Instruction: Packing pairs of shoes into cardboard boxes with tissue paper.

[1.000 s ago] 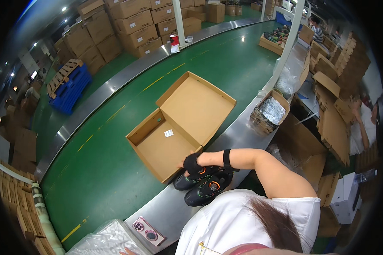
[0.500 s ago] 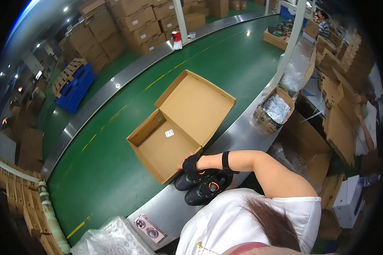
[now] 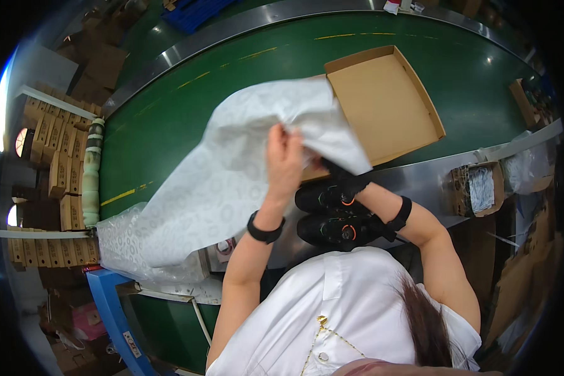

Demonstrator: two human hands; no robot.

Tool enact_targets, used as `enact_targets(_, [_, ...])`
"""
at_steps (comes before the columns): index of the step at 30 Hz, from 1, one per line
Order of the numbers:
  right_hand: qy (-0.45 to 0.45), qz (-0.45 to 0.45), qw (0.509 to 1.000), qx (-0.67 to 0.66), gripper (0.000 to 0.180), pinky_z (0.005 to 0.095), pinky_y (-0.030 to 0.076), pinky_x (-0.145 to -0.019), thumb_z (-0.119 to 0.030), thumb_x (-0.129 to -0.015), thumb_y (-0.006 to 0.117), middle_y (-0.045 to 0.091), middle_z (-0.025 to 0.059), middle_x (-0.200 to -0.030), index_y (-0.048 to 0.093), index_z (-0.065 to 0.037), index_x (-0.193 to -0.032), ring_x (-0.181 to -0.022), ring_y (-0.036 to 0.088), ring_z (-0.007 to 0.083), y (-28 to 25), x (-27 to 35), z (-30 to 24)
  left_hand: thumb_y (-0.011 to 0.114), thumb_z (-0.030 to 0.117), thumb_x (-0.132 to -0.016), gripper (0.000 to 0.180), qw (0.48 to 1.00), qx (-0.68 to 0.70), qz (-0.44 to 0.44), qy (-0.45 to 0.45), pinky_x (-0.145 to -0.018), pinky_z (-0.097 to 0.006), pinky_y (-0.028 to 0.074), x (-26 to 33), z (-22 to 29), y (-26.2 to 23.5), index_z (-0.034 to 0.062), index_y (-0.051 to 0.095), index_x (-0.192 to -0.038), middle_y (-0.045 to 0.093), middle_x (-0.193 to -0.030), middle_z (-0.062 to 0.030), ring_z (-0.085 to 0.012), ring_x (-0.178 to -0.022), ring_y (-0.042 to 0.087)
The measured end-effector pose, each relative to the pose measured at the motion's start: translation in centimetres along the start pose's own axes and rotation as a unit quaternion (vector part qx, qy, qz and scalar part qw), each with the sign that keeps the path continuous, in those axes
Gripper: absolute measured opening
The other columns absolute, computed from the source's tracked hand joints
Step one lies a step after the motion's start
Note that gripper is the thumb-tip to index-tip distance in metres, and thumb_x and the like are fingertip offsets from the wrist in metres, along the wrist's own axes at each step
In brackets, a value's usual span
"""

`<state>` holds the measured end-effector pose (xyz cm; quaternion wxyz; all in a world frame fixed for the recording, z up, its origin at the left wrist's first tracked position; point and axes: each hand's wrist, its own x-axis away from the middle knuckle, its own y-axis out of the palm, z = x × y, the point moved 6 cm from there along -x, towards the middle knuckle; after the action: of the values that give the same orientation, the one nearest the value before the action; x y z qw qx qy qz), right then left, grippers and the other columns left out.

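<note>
A large sheet of white patterned tissue paper (image 3: 200, 182) spreads over the near part of the open cardboard shoe box (image 3: 385, 103). My left hand (image 3: 283, 160) is closed on the sheet, its fingertips pinching a fold. Beside it, my right hand (image 3: 343, 180), in a black hand covering, is at the sheet's right edge. Its fingers are mostly hidden by the paper, so I cannot tell how they are closed. Just below the right hand, a pair of black shoes (image 3: 326, 232) with orange and green details rests on the metal ledge.
The green conveyor belt (image 3: 169, 113) runs beyond the metal ledge (image 3: 420, 172). More patterned sheets (image 3: 122, 241) lie in a stack at left, near a phone-like item (image 3: 224, 247). A carton of crumpled paper (image 3: 481, 188) stands at right. Stacked shoe boxes (image 3: 59, 172) line the far left.
My left hand has come into view, and a tissue sheet now stretches from the stack across to the box. The right hand has left the box's near edge. The view has swung left.
</note>
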<state>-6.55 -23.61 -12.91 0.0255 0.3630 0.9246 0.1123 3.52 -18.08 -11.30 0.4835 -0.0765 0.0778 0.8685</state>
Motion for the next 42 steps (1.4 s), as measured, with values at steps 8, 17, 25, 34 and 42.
enact_targets(8, [-0.151, 0.483, 0.861, 0.044, 0.012, 0.0198, 0.038, -0.042, -0.012, -0.079, 0.056, 0.046, -0.0011, -0.058, 0.044, -0.008, -0.08, -0.048, 0.047, 0.0071, -24.7, 3.5, -2.2, 0.054, 0.035, -0.08, 0.046, 0.8, -0.581, -0.118, 0.096, -0.091, -0.056, 0.024, 0.7, -5.0, 1.9, 0.0006, 0.047, -0.111, 0.034, -0.123, -0.0246, -0.0407, -0.118, 0.027])
enact_targets(17, [-0.139, 0.639, 0.751, 0.092, 0.027, 0.0209, 0.039, -0.046, -0.014, -0.078, 0.057, 0.048, 0.003, -0.069, 0.042, -0.002, -0.097, -0.052, 0.046, 0.009, -41.3, 12.7, -0.7, 0.052, 0.05, -0.076, 0.067, 0.861, -0.478, 0.147, -0.087, -0.095, -0.056, 0.017, -0.4, -14.4, -12.6, 0.0066, 0.036, -0.125, 0.027, -0.128, -0.0289, -0.0375, -0.123, 0.022])
enact_targets(25, [-0.192, 0.509, 0.806, 0.235, 0.035, 0.0235, 0.042, -0.069, -0.016, -0.078, 0.06, 0.054, 0.0053, -0.091, 0.045, -0.004, -0.107, -0.078, 0.052, 0.0136, -33.1, 16.3, 0.3, 0.066, 0.043, -0.069, 0.067, 0.856, 0.183, 0.174, -0.451, -0.084, -0.044, 0.039, 1.8, -20.9, -14.2, 0.004, 0.041, -0.118, 0.048, -0.115, -0.0131, -0.0274, -0.106, 0.046])
enact_targets(34, [-0.26, -0.13, 0.661, 0.692, 0.011, 0.0446, 0.039, -0.071, -0.022, -0.056, 0.057, 0.048, 0.0008, -0.049, 0.055, -0.013, -0.05, -0.066, 0.05, 0.0171, -4.1, 17.9, 8.4, 0.06, 0.019, -0.079, 0.032, 0.867, 0.259, 0.104, -0.413, -0.077, -0.043, 0.045, 2.7, -21.4, -6.3, 0.0098, 0.05, -0.107, 0.057, -0.103, -0.0052, -0.0224, -0.095, 0.054])
enact_targets(42, [-0.157, -0.221, 0.76, 0.59, 0.013, 0.0365, 0.04, -0.069, -0.02, -0.059, 0.061, 0.054, 0.0028, -0.057, 0.058, -0.009, -0.056, -0.065, 0.053, 0.0175, -3.8, 12.2, 0.5, 0.061, 0.012, -0.077, 0.039, 0.9, 0.199, 0.187, -0.341, -0.077, -0.037, 0.046, 2.9, -21.2, -11.8, 0.0026, 0.046, -0.111, 0.053, -0.103, -0.0086, -0.0218, -0.091, 0.054])
